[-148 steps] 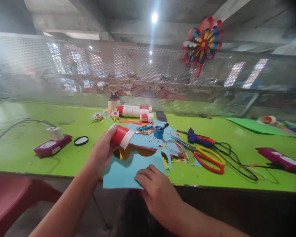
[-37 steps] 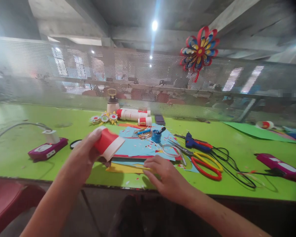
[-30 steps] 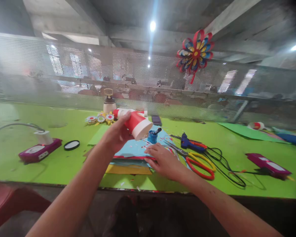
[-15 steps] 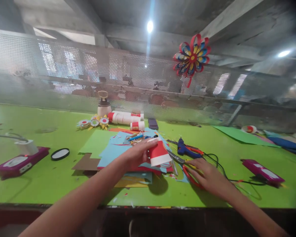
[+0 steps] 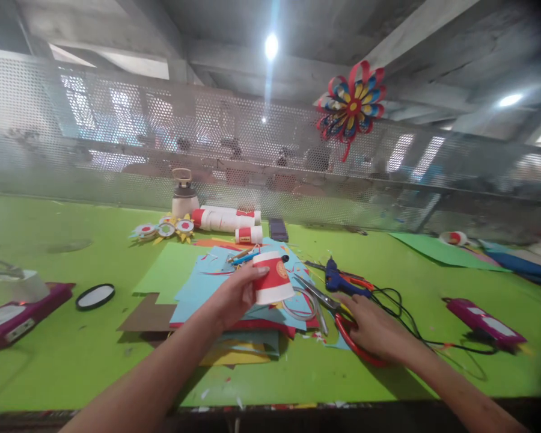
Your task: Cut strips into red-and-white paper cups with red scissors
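Observation:
My left hand (image 5: pixel 238 296) grips a red and white paper cup (image 5: pixel 274 279) by its side, above the stack of coloured paper. The cup is upside down, slightly tilted, its wide rim lowest. To its right, my right hand (image 5: pixel 372 325) is closed on the handles of a pair of scissors (image 5: pixel 327 299) with red grips. The blades point up and left toward the cup, a little apart from it. Under the cup lie light blue sheets (image 5: pixel 198 282), with a coil of clear tubing (image 5: pixel 300 307) beside them. My right fingers partly hide the scissor handles.
A blue glue gun (image 5: pixel 338 278) with a black cord lies beyond my right hand. Purple power strips (image 5: pixel 484 319) sit at both sides. Behind the paper are stacked paper cups (image 5: pixel 225 219), paper flowers (image 5: pixel 166 228) and a bottle (image 5: pixel 184 201). A perforated screen (image 5: pixel 252 150) stands behind the table.
The cup in my left hand has shifted left and turned, showing a gold mark. The scissors' blades are now clearer of the cup. The view has shifted slightly.

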A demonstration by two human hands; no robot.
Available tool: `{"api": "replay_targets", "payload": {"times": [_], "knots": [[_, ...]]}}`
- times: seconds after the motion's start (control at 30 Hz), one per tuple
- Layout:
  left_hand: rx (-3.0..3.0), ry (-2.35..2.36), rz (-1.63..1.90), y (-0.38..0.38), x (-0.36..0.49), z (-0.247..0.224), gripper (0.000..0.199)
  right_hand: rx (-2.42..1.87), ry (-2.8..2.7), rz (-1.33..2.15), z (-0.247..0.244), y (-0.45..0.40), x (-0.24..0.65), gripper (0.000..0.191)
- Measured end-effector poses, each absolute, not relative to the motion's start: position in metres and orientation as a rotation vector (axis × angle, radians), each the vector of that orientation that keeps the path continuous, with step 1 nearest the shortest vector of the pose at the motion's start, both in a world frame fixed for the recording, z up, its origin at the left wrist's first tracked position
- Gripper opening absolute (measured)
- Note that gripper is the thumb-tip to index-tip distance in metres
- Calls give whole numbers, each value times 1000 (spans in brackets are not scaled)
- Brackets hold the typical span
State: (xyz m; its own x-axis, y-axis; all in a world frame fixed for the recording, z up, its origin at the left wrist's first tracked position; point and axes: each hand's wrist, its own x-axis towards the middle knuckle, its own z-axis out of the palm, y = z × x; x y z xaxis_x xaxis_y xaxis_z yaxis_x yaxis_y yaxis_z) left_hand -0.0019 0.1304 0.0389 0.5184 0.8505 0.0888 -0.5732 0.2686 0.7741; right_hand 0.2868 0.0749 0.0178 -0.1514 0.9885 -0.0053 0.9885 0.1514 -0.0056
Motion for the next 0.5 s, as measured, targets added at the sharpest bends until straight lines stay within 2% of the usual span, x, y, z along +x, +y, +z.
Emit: {"api": "replay_targets", "payload": {"times": [0.17, 0.27, 0.37, 0.5], "knots": [[735, 467, 1338, 141, -14, 51, 32, 2112, 2345, 4, 18, 71, 284, 57], [673, 485, 1493, 150, -22, 53, 32, 2175, 2327, 37, 14, 69, 286, 49], [633, 510, 1576, 155, -23, 51, 34, 2239, 2352, 65, 11, 66, 290, 41], [590, 539, 1587, 154, -19, 48, 38, 2376, 2610, 216, 10, 60, 295, 45]]}}
